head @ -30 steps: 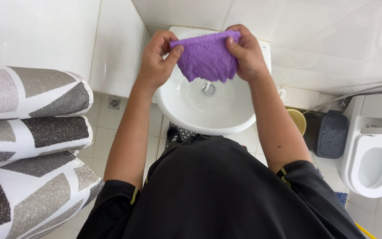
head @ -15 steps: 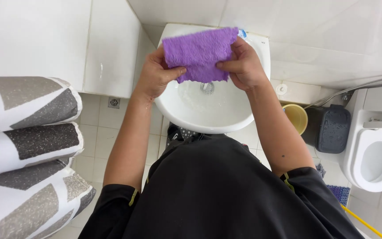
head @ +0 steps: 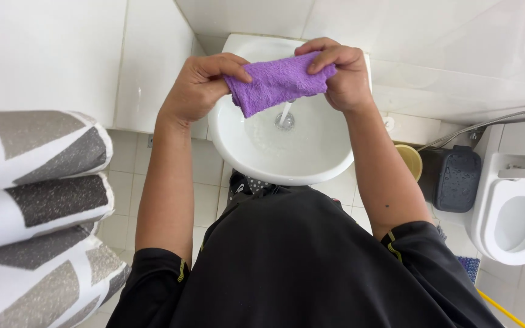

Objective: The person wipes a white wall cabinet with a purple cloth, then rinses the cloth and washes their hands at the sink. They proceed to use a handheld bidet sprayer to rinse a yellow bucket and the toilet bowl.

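Observation:
Both of my hands hold a purple cloth (head: 277, 83) over a white round sink (head: 256, 159). My left hand (head: 200, 87) grips the cloth's left end, and my right hand (head: 341, 76) grips its right end. The cloth is folded into a narrow band between them. A thin stream of water (head: 284, 113) falls below the cloth toward the drain (head: 284, 121). The tap is hidden behind the cloth and my hands.
A patterned grey and white shower curtain (head: 34, 200) hangs at the left. A white toilet (head: 514, 209) stands at the right, with a dark blue bin (head: 457, 177) and a yellow cup (head: 409, 159) beside it. White tiles cover the wall and floor.
The cloth was spread wide between my hands; now it is folded into a narrower band. Water now runs below it.

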